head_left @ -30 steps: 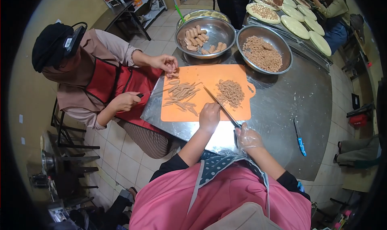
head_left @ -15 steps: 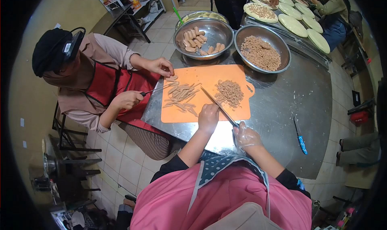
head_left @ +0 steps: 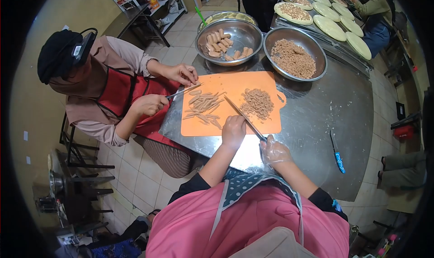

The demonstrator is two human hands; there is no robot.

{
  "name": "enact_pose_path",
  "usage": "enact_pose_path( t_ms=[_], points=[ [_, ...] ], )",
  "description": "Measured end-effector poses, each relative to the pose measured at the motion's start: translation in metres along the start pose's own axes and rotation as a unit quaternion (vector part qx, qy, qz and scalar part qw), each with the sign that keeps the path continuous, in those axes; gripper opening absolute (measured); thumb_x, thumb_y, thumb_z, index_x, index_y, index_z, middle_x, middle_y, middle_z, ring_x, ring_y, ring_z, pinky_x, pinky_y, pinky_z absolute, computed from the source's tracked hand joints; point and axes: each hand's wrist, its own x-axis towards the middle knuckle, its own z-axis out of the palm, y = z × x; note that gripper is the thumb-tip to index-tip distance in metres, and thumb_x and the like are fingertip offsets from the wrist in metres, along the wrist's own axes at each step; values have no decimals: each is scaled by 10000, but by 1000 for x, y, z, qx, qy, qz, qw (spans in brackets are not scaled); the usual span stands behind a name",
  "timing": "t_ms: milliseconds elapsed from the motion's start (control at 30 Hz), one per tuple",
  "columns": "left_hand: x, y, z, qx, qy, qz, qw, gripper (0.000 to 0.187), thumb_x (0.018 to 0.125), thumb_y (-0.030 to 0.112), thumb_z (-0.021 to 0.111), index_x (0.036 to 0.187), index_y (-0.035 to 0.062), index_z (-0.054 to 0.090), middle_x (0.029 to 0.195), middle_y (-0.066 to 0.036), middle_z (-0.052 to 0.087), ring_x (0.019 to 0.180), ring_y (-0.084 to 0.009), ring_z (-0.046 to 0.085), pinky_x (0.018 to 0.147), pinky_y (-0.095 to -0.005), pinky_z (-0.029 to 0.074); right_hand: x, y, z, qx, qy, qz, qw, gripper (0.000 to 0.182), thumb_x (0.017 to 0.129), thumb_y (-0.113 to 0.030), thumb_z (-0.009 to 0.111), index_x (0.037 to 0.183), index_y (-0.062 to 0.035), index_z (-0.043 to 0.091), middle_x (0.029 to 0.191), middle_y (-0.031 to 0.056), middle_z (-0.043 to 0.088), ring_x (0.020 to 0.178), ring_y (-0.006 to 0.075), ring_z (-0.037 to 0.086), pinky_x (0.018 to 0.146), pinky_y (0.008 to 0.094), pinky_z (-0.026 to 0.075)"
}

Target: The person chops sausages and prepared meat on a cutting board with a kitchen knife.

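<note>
My right hand (head_left: pixel 275 152), in a clear plastic glove, is closed round the handle of a kitchen knife (head_left: pixel 240 111). The blade slants up and left over the orange cutting board (head_left: pixel 253 80). Close beside the blade my left hand (head_left: pixel 234 130) is curled at the board's near edge; whatever its fingers hold is hidden. Right of the blade lies a heap of finely chopped sausage (head_left: pixel 257 104). Left of it are thin sausage strips (head_left: pixel 205 103). Across the board's left corner, a co-worker's hand (head_left: pixel 151 105) holds another knife (head_left: pixel 184 91) beside their other hand (head_left: pixel 182 74).
Behind the board stand a steel bowl of sausage pieces (head_left: pixel 217 45) and a steel bowl of chopped sausage (head_left: pixel 294 59). A blue-handled knife (head_left: pixel 338 158) lies to the right on the metal table (head_left: pixel 312 122). Several plates (head_left: pixel 329 28) stand at the back right.
The co-worker's knife has moved up and back towards their other hand, which has shifted slightly right. My own hands and knife have hardly moved.
</note>
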Motion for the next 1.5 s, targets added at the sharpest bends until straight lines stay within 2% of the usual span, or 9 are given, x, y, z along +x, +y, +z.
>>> enact_pose_path(
  t_ms=[167, 233, 300, 467, 700, 933, 1200, 1267, 1500],
  points=[
    [1, -2, 3, -34, 48, 28, 998, 37, 700, 10, 591, 713, 22, 558, 672, -138, 561, 682, -316, 539, 636, -398, 439, 9, -3, -11, 68, -44, -8, 997, 388, 881, -360, 370, 1009, -6, 465, 815, 243, 604, 809, 417, 583, 718, 477, 457],
    [-3, -4, 1, 18, -9, 10, 1000, 52, 717, 41, 588, 744, 34, 543, 689, -131, 544, 708, -308, 523, 643, -402, 441, -6, 1, -10, 39, -7, -28, 999, 376, 881, -360, 361, 970, -16, 482, 812, 252, 599, 803, 411, 584, 703, 478, 459],
    [-3, -4, 2, 6, 5, 21, 1000, 69, 709, 40, 593, 740, 38, 531, 661, -131, 523, 691, -312, 512, 629, -408, 433, -18, 0, -16, 14, -20, -9, 1000, 349, 878, -347, 361, 939, -24, 480, 804, 258, 598, 790, 405, 588, 690, 485, 459],
    [-2, -4, 1, 18, -10, 7, 1000, 33, 707, 33, 607, 718, 28, 576, 676, -138, 564, 680, -318, 540, 632, -402, 439, 0, 13, 1, 51, -43, -23, 998, 439, 882, -372, 370, 1023, 36, 448, 828, 291, 588, 809, 425, 577, 717, 474, 431],
    [-5, -3, -1, 4, 19, 23, 1000, 29, 747, 41, 567, 746, 26, 542, 727, -128, 558, 738, -311, 534, 679, -399, 447, 4, 6, -4, 59, -44, -50, 996, 463, 905, -392, 340, 1078, 27, 440, 861, 279, 585, 829, 417, 574, 720, 450, 437],
    [-2, -2, -3, 16, -28, -10, 999, 31, 752, 48, 567, 765, 21, 557, 739, -131, 559, 751, -316, 531, 683, -401, 445, -21, 1, -23, 41, -77, -16, 996, 473, 906, -391, 334, 1102, 28, 430, 894, 293, 582, 864, 418, 570, 756, 453, 434],
    [-7, -3, -5, 1, 14, -3, 1000, 35, 739, 33, 586, 772, 23, 581, 743, -127, 564, 753, -310, 533, 684, -398, 442, 7, -4, -12, 59, -73, -16, 995, 432, 890, -388, 352, 1067, -9, 458, 887, 269, 591, 867, 396, 579, 761, 454, 439],
    [-6, -4, -3, -20, 40, 2, 999, 46, 706, 30, 620, 701, 13, 578, 707, -136, 567, 715, -315, 541, 662, -390, 438, 4, -1, -15, 60, -81, -16, 995, 432, 891, -388, 353, 1067, -7, 454, 888, 266, 591, 866, 394, 580, 763, 455, 438],
    [-3, -3, -5, -8, -2, -15, 1000, 56, 703, 23, 613, 711, 9, 560, 703, -151, 563, 717, -328, 541, 657, -404, 440, -36, 3, -31, 24, -75, -3, 997, 408, 893, -369, 346, 1047, -6, 449, 866, 255, 592, 858, 394, 579, 748, 456, 440]
  ],
)
